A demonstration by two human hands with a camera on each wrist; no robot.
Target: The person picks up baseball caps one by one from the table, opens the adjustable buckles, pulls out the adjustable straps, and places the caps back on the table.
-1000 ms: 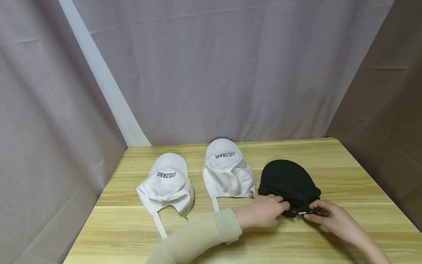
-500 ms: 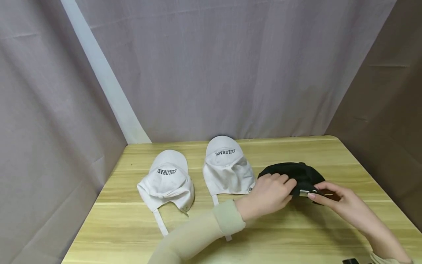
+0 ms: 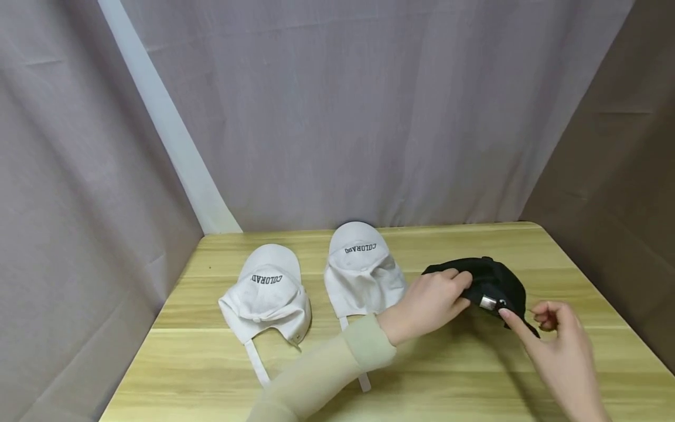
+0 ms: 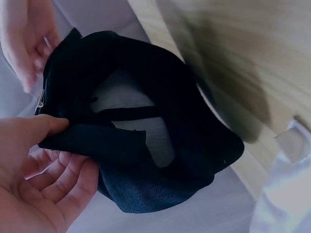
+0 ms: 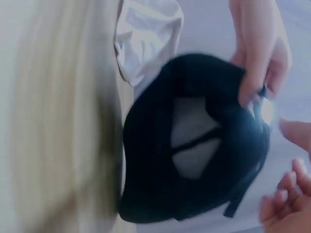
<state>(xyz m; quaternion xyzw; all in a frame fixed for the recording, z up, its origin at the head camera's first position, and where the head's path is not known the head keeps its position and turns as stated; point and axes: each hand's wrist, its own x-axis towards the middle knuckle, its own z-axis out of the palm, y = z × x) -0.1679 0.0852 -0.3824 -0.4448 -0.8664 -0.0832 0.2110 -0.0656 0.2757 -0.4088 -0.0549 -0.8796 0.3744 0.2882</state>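
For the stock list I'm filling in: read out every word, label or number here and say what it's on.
"COLORAD", any further letter not visible: on the leftmost white cap.
"COLORADO": on the middle white cap.
Black cap: no readable text shows.
Its metal buckle: too small and glary to tell whether it is marked.

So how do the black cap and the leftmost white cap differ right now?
Colour: the black cap is dark all over; the leftmost white cap is white.
Marking: the white one shows dark lettering; none shows on the black one.
Support: the left hand holds the black cap; the white one lies on the table with no hand on it.
Shared: both are cloth caps.
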